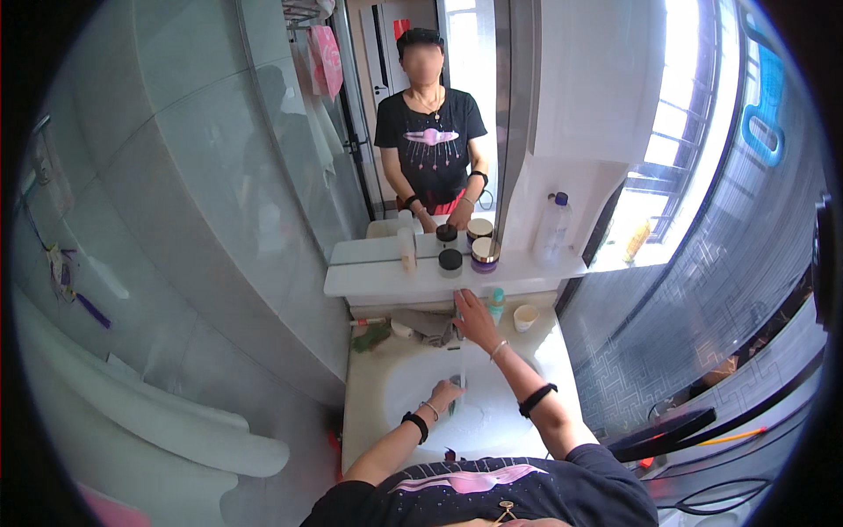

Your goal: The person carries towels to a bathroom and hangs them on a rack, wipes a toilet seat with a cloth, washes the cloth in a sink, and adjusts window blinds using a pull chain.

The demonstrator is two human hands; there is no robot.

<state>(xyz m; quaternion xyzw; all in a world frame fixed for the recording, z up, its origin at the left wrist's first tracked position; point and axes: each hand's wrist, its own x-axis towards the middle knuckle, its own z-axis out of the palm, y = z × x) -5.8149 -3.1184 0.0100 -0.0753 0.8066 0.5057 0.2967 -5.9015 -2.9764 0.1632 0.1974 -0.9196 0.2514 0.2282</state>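
Note:
Over the white washbasin, my left hand is closed beside a thin stream of water. A small green bit shows just below its fingers, but what the hand holds is too small to make out. My right hand reaches up to the tap at the back of the basin. Its fingers are wrapped at the top of the tap, on the handle, and hide most of it. Close by its right side stands a small teal bottle.
A white cup stands on the counter's right, with a grey cloth and a dark green item on the left. The shelf above bears jars and a clear bottle, below a mirror.

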